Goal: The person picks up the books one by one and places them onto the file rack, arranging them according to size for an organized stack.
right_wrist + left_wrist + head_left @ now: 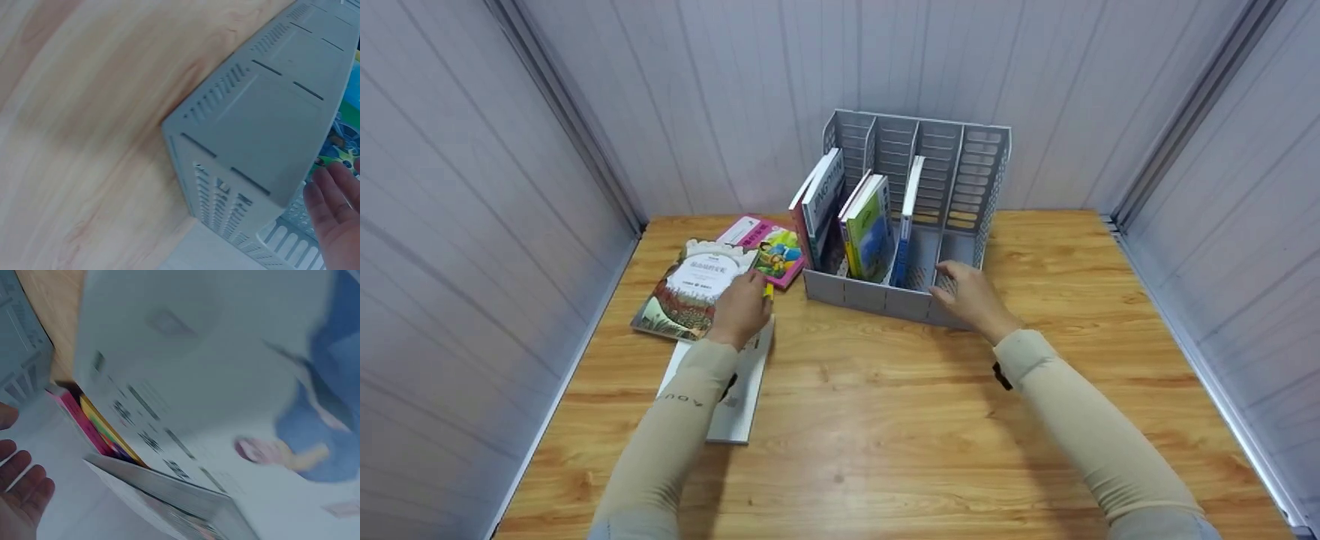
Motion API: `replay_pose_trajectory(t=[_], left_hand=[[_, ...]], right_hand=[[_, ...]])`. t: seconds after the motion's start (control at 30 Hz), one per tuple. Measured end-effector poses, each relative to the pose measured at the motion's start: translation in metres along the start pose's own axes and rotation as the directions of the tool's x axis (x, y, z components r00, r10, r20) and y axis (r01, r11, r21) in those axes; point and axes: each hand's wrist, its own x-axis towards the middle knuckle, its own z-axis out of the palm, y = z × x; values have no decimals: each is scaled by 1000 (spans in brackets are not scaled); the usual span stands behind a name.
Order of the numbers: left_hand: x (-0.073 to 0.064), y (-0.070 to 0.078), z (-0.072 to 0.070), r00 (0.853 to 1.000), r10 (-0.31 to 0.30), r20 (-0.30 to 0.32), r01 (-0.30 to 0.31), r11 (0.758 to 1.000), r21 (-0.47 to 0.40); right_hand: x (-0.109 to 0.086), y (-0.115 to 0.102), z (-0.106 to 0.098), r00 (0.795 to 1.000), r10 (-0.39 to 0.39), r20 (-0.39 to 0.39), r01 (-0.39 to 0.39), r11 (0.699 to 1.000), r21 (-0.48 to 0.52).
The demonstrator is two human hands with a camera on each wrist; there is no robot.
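Observation:
My left hand (741, 307) hovers over the pile of books, beside the right edge of a book with a flowery garden cover (712, 277). Its fingers are loosely bent and hold nothing in the left wrist view. Below it lies a white book (742, 405), partly hidden by the forearm; its pale face with a blue picture fills much of the left wrist view. My right hand (971, 296) is at the front right of a grey file rack (866, 295), fingers reaching over the low front wall. Nothing is in its grasp. A blue-and-white book (910, 217) stands in the rack, left of that hand.
A green picture book (870, 232) and a grey-white book (823, 195) stand with others in the rack's left compartments. Behind the pile lies a pink-covered book (787, 262); a yellow edge shows beside the left fingers. Pale panel walls enclose the wooden table (870, 435).

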Motion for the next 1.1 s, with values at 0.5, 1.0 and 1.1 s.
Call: replay_pose_trajectory(t=[0.5,1.0,1.1], left_hand=[[-9,-53,0,901,-393,183,380,919,106],[-4,-55,7,832,-512,215,490,859,149],[1,-55,6,811,-538,229,518,843,145]], right_hand=[[-10,6,16,991,-23,131,41,990,-137],[-3,0,27,973,76,218,-13,961,-276],[-2,1,30,975,82,205,-22,960,-279]])
